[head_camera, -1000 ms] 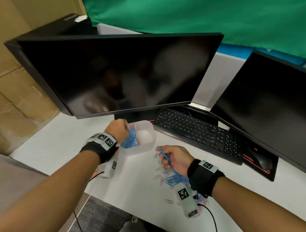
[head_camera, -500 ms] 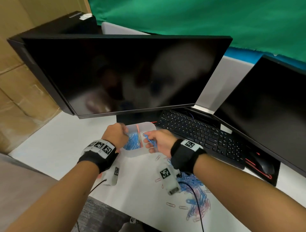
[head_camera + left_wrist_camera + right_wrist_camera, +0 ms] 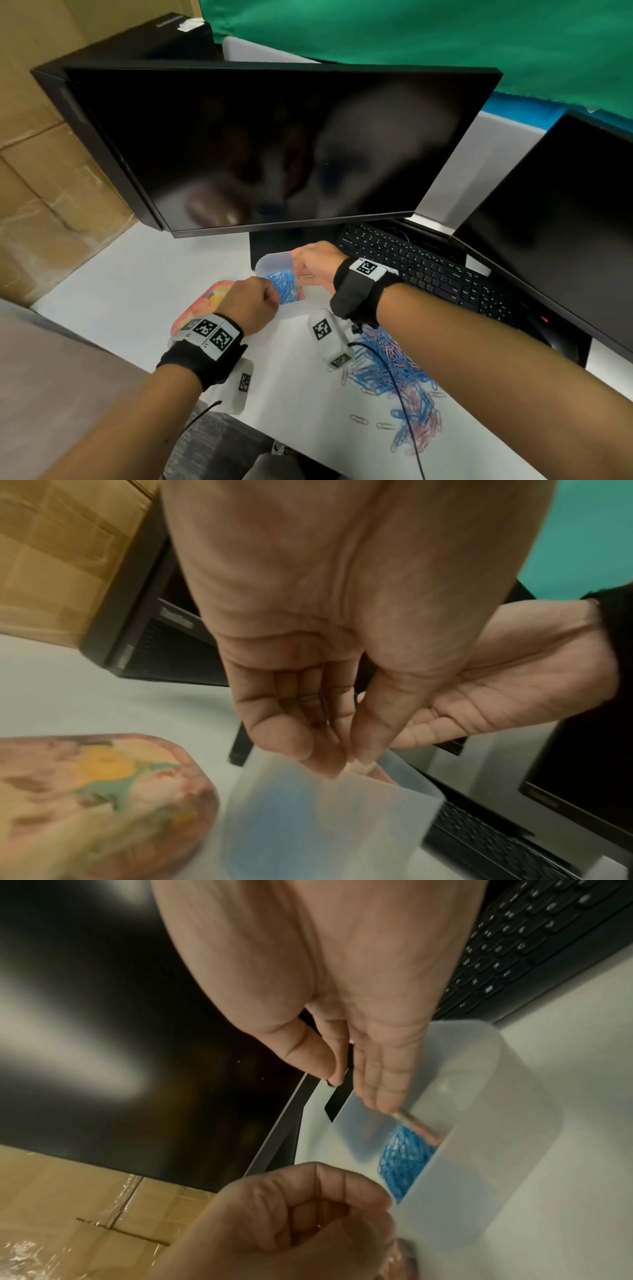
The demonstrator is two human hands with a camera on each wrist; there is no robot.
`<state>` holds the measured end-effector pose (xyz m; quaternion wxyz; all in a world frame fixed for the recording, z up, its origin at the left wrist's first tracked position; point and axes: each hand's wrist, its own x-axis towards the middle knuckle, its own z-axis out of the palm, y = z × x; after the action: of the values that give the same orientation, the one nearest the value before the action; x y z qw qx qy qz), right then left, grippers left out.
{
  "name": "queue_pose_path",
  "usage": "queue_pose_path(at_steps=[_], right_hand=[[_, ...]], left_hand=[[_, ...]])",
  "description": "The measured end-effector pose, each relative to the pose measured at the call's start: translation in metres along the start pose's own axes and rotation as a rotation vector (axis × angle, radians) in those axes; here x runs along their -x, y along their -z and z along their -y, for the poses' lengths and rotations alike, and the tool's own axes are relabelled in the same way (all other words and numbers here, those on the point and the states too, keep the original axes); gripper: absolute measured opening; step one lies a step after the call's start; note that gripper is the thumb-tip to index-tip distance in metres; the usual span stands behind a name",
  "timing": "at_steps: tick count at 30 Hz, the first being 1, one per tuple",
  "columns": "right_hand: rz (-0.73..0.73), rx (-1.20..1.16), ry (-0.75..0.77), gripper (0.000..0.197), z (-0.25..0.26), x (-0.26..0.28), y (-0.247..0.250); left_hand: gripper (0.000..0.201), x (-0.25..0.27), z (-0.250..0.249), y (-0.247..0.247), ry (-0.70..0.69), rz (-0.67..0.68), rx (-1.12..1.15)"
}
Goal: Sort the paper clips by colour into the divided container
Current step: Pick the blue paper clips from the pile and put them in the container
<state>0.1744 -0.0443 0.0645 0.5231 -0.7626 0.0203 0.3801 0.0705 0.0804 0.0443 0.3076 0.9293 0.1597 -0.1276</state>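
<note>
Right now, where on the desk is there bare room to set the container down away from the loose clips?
Bare desk lies left of the patterned lid, out to the cardboard boxes. A smaller patch sits between the two forearms. Crowded: the paper clip pile under the right arm, and the keyboard behind the container.
</note>
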Motion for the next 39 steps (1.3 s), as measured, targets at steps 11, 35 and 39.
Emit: queue_pose_path(at_steps=[11, 35, 39], right_hand=[[-0.271, 0.404, 0.045, 0.016, -0.152, 0.088, 0.097], [-0.044, 0.897, 0.219, 0.024, -0.245, 0.124, 0.093], [-0.101, 0.728, 0.243, 0.026, -0.242, 0.127, 0.097]], left_hand=[[0.020, 0.014, -0.050, -0.092, -0.368, 0.274, -0.066], [0.015, 0.032, -0.051, -0.142, -0.426, 0.292, 0.028], [0.024, 0.030, -0.051, -0.142, -0.358, 0.255, 0.131]])
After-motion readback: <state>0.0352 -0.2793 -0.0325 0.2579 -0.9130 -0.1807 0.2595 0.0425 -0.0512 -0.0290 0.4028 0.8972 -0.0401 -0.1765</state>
